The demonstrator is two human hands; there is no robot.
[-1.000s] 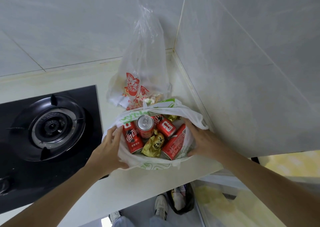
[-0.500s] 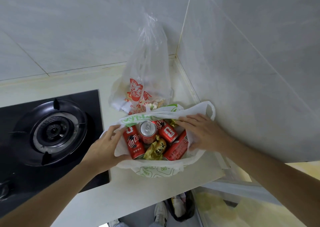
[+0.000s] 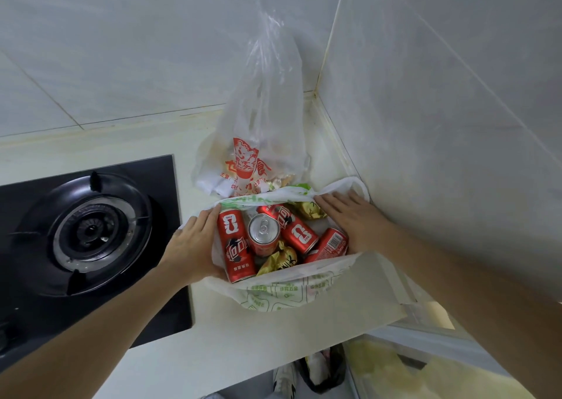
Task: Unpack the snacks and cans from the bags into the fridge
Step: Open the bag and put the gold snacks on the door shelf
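- A pale surface [image 3: 273,337] runs into a corner of grey tiled walls [image 3: 441,94], with a black gas hob [image 3: 88,234] set into it on my left.
- Head view: the white bag with green print [image 3: 282,292] sits on the surface near the corner, its mouth spread wide.
- Inside it lie red cans [image 3: 235,243], one standing upright showing its silver top [image 3: 263,229], and gold snack packets [image 3: 278,260] among them.
- My left hand [image 3: 194,243] grips the bag's left rim, fingers curled over the plastic beside a can.
- My right hand [image 3: 354,219] lies flat with fingers straight on the bag's far right rim, pressing it outward, next to another gold packet [image 3: 307,210].
- Just behind, touching this bag, stands a clear bag with red print [image 3: 261,143], upright, holding snacks I can't make out.
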